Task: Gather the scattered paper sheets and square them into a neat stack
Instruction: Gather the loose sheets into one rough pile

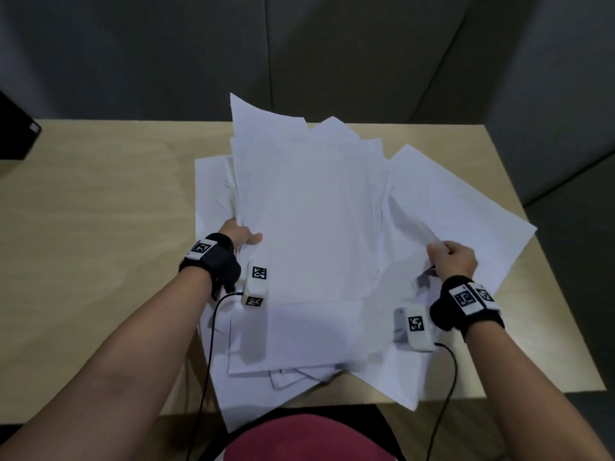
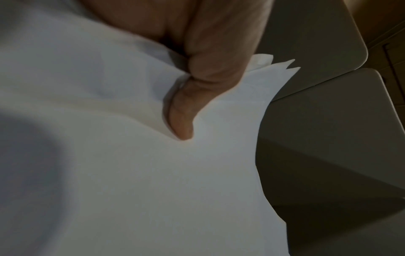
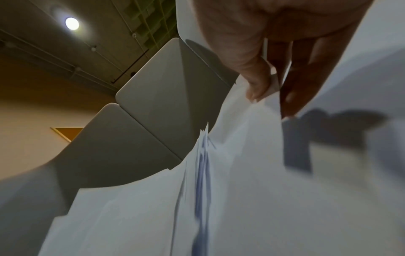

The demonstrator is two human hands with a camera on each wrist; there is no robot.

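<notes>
A loose bundle of white paper sheets (image 1: 309,207) is tilted up off the table, its corners fanned out unevenly at the far end. My left hand (image 1: 241,236) grips the bundle's left edge, thumb (image 2: 181,117) pressed on top of the paper (image 2: 131,173). My right hand (image 1: 451,257) pinches the near edge of a sheet (image 1: 449,207) lying to the right; thumb (image 3: 256,86) and fingers close on paper (image 3: 252,190). More sheets (image 1: 286,354) lie flat and skewed beneath, some overhanging the near table edge.
The light wooden table (image 1: 100,227) has bare surface to the left. A black object (image 1: 16,131) sits at the far left edge. Grey partition panels (image 1: 299,54) stand behind the table. Cables (image 1: 208,361) run from both wrist units.
</notes>
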